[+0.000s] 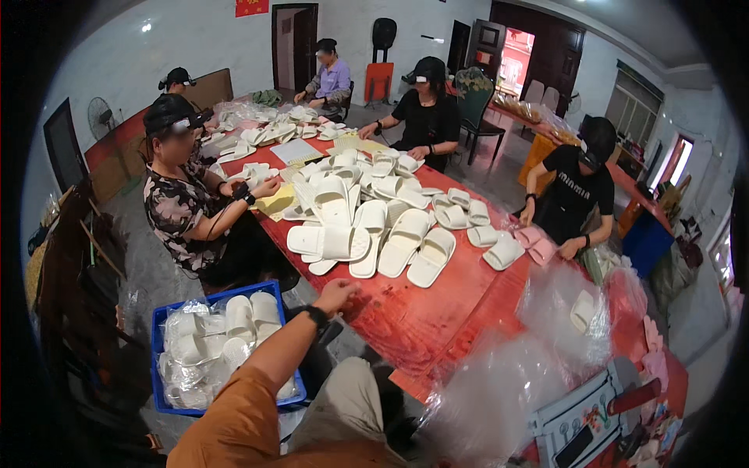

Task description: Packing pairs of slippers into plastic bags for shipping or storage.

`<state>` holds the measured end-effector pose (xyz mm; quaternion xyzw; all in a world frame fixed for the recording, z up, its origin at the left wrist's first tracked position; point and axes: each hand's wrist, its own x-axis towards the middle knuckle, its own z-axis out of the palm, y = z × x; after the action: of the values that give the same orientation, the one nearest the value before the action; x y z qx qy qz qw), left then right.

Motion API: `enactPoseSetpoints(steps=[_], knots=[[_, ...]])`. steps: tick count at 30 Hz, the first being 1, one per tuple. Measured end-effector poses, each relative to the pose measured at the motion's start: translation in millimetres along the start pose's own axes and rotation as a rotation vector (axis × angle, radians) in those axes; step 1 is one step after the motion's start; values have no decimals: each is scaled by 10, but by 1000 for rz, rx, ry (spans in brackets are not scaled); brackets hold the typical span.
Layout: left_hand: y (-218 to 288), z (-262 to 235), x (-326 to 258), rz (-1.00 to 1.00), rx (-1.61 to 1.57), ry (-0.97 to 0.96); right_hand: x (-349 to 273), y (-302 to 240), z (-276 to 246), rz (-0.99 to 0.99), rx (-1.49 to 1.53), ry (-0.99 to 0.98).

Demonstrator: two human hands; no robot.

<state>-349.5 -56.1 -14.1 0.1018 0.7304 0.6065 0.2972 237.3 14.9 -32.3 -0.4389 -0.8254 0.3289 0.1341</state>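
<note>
My left hand (337,297) is over the near left edge of the red table (406,316), its fingers loosely apart and nothing visible in them. Just beyond it lies a big heap of off-white slippers (328,242), several of them near the front with soles down. My left arm, in an orange-brown sleeve, passes over a blue crate (158,366) filled with slippers in clear plastic bags (187,347). My right hand is not in view.
Clear plastic bags (499,390) spread over the table's right end, near a grey box-shaped machine (581,429). One co-worker at the right handles pink slippers (535,243). Several people sit or stand around the table. A fan (100,117) stands at the left wall.
</note>
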Motion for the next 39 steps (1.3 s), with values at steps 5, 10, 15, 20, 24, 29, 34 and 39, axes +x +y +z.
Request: enactPoseSetpoints(steps=[5,10,15,20,24,29,34,39], knots=[[237,482,799,-124,-313,392,61,305,52,-118,-85,4],[-174,176,1191,13,69,551,249,382,130,-281,126,86],[66,459,1172,-2,419,479,374,335,110,-276,13,98],[-200,891,854,121,-142,121,338,207,52,-278,-113,64],[90,1469,-222,-12,-466,-349,227,483,192,-53,-54,42],[5,1810,-1520,-101,-779,-731,278,-89,-127,280,433,-219],[-494,1902,-2347,28,-333,-879,656,-1042,-460,185,957,-169],[-455,1601,-2594,166,105,-880,791,-756,-93,270,1132,-146]])
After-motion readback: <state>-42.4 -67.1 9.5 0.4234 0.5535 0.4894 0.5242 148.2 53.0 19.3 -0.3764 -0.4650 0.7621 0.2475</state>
